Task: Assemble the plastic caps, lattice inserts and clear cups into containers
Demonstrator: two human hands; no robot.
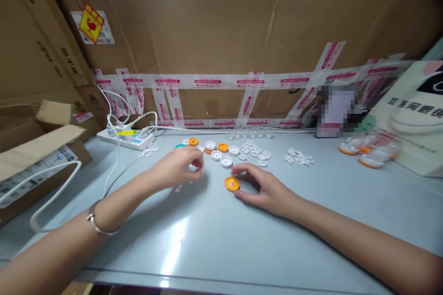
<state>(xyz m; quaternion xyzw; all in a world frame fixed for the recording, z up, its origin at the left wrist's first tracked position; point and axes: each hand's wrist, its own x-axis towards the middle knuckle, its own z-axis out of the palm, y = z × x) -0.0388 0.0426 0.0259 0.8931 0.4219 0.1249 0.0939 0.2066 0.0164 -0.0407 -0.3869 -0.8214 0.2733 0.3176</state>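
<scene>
My right hand (265,188) grips a round orange plastic base (232,184) by its right edge, between thumb and fingers. A small pale piece sits at the middle of that base. To the left, my left hand (183,166) hangs above the table with its fingers curled together. Whatever may be in those fingers is hidden. Small white pieces (177,189) lie beneath it. Just beyond both hands is a loose group of white round bases (226,162) and orange ones (223,147), partly covered by my left hand.
White openwork pieces (256,150) and thin white parts (298,156) lie at the back right. Clear domes (249,133) line the back. Clear-topped orange items (374,156) stand far right. A power strip (126,137) with cables and an open carton (41,166) are left.
</scene>
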